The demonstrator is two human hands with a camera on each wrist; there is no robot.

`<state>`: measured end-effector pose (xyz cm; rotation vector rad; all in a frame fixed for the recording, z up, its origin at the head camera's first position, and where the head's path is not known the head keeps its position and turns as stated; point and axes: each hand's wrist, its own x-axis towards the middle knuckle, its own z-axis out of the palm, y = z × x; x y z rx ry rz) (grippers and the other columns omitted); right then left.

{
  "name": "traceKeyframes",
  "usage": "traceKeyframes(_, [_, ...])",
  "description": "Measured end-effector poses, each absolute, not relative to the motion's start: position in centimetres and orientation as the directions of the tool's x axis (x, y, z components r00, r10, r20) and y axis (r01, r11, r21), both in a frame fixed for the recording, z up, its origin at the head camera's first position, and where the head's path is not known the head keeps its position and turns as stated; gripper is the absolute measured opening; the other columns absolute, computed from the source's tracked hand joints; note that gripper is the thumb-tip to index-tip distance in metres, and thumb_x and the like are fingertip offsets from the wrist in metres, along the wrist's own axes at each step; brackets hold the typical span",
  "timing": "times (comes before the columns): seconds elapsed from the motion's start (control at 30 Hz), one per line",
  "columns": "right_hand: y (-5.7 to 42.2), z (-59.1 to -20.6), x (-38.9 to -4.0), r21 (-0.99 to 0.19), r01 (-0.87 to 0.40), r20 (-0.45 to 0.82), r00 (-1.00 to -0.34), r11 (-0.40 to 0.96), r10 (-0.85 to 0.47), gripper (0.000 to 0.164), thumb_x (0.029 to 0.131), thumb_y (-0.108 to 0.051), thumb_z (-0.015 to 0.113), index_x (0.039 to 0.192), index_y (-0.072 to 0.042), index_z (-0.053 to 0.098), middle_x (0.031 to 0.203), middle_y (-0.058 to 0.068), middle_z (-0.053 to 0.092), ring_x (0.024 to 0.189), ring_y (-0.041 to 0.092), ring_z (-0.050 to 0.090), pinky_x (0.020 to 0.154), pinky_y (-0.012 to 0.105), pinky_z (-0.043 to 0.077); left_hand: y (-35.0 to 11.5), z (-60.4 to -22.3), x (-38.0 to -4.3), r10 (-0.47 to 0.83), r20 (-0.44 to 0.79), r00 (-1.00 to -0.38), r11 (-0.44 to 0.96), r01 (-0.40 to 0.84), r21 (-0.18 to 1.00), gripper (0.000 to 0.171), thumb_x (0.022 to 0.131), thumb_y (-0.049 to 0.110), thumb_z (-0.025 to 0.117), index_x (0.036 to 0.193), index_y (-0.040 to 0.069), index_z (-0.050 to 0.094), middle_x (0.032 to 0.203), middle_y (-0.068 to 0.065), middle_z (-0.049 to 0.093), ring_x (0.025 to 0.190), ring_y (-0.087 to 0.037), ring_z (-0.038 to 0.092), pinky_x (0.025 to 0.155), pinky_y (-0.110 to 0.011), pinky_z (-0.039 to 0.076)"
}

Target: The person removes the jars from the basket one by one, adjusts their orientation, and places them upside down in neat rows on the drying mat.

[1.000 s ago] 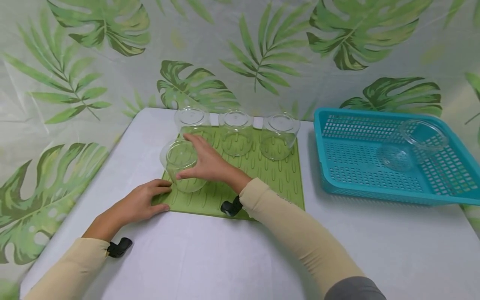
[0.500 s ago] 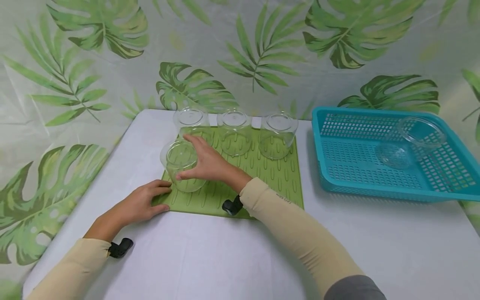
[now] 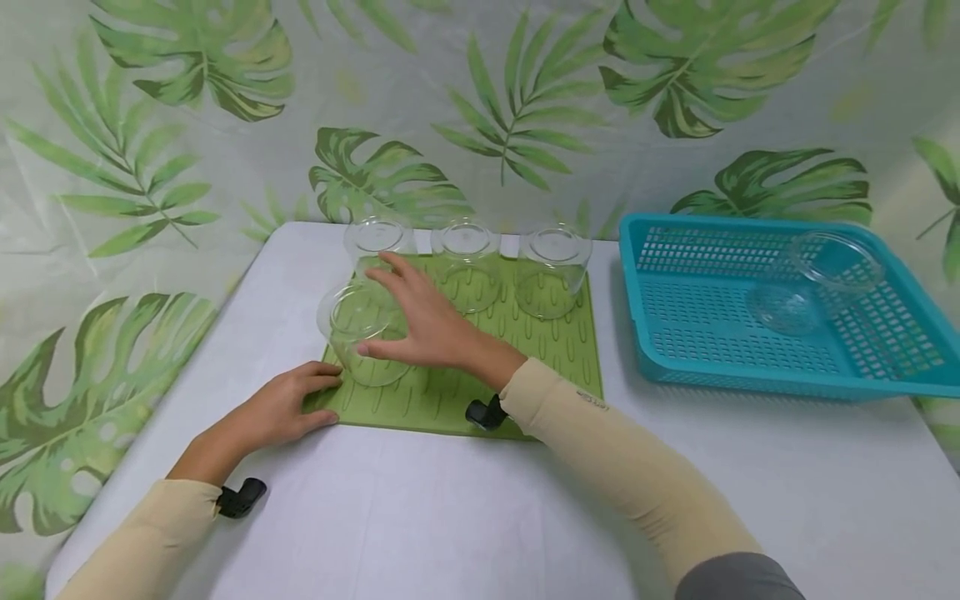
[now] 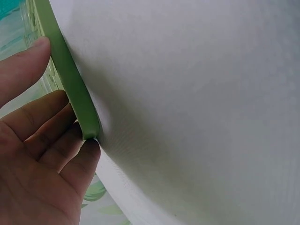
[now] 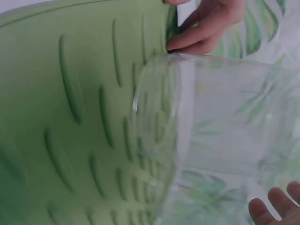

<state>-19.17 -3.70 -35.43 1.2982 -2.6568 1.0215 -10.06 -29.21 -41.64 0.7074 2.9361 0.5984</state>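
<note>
On the green ridged mat (image 3: 465, 412), a clear glass bowl-like vessel (image 3: 360, 358) stands upside down near the left edge. Around its right side my right hand (image 3: 431, 325) is spread, thumb and fingers apart; the right wrist view shows the fingertips (image 5: 262, 211) off the clear wall. My left hand (image 3: 281, 404) rests at the mat's front left corner, thumb and fingers touching the green edge (image 4: 77, 93). Behind, three similar clear vessels stand inverted in a row: left (image 3: 377, 237), middle (image 3: 467, 287) and right (image 3: 553, 287).
To the right stands a turquoise perforated basket (image 3: 750, 375) with a clear vessel (image 3: 836, 262) tilted inside. A white cloth (image 3: 420, 517) covers the table. A leaf-patterned curtain (image 3: 562, 50) hangs behind.
My right hand has let go of the front left vessel, its fingers spreading and drawing slightly to the right. The vessel stays in place, and my left hand keeps its spot at the mat corner.
</note>
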Motion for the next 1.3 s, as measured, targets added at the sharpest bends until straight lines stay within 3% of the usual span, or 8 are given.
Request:
traceKeyframes(0.2, [0.8, -32.0, -17.9, -0.372, -0.837, 0.367, -0.529, 0.400, -0.765, 0.075, 0.088, -0.038, 0.073, 0.150, -0.011, 0.041, 0.163, 0.014, 0.025, 0.148, 0.031, 0.032, 0.119, 0.051, 0.035, -29.1, -42.0, -9.8, 0.451, 0.039, -0.891, 0.813, 0.429, 0.393, 0.045, 0.085, 0.013, 0.076, 0.123, -0.008, 0.065, 0.133, -0.023, 0.059, 0.124, -0.044, 0.056, 0.101, -0.058, 0.048])
traceKeyframes(0.3, [4.1, -30.5, -17.5, -0.302, -0.858, 0.377, -0.507, 0.415, -0.775, 0.070, 0.088, -0.034, 0.074, 0.146, -0.009, 0.044, 0.161, 0.016, 0.028, 0.143, 0.034, 0.038, 0.117, 0.053, 0.037, -29.1, -42.3, -9.6, 0.449, 0.027, -0.893, 0.817, 0.422, 0.393, 0.045, 0.085, 0.014, 0.076, 0.123, -0.007, 0.064, 0.133, -0.022, 0.059, 0.124, -0.044, 0.056, 0.101, -0.057, 0.048])
traceKeyframes(0.67, [13.2, -27.8, -17.7, -0.223, -0.784, 0.348, -0.619, 0.579, -0.704, 0.067, 0.087, -0.029, 0.077, 0.143, -0.008, 0.048, 0.161, 0.016, 0.028, 0.135, 0.035, 0.047, 0.100, 0.057, 0.049, -28.9, -41.8, -9.5, 0.439, 0.019, -0.898, 0.826, 0.412, 0.385, 0.044, 0.085, 0.015, 0.076, 0.122, -0.005, 0.065, 0.133, -0.021, 0.059, 0.124, -0.045, 0.056, 0.102, -0.058, 0.047])
traceKeyframes(0.8, [15.9, -27.5, -18.1, -0.204, -0.748, 0.342, -0.658, 0.631, -0.670, 0.065, 0.088, -0.026, 0.076, 0.143, -0.007, 0.047, 0.161, 0.016, 0.028, 0.134, 0.036, 0.047, 0.100, 0.058, 0.048, -28.6, -41.7, -9.7, 0.443, 0.019, -0.896, 0.824, 0.416, 0.386, 0.044, 0.085, 0.015, 0.076, 0.122, -0.006, 0.065, 0.132, -0.021, 0.059, 0.124, -0.044, 0.056, 0.102, -0.058, 0.048])
traceKeyframes(1.07, [20.5, -25.8, -19.7, -0.059, -0.725, 0.380, -0.652, 0.687, -0.656, 0.063, 0.085, -0.016, 0.078, 0.139, -0.001, 0.049, 0.156, 0.024, 0.034, 0.127, 0.044, 0.049, 0.097, 0.062, 0.046, -28.3, -41.4, -9.8, 0.432, 0.022, -0.901, 0.830, 0.407, 0.382, 0.043, 0.084, 0.013, 0.076, 0.121, -0.007, 0.065, 0.132, -0.023, 0.059, 0.124, -0.046, 0.056, 0.102, -0.059, 0.047])
traceKeyframes(1.3, [24.6, -24.5, -21.5, -0.031, -0.617, 0.336, -0.748, 0.787, -0.573, 0.069, 0.085, -0.018, 0.078, 0.142, 0.002, 0.046, 0.157, 0.027, 0.030, 0.129, 0.050, 0.043, 0.102, 0.069, 0.037, -28.5, -41.4, -9.5, 0.432, 0.040, -0.901, 0.830, 0.415, 0.373, 0.042, 0.083, 0.012, 0.076, 0.119, -0.007, 0.066, 0.130, -0.022, 0.060, 0.122, -0.045, 0.057, 0.101, -0.058, 0.048])
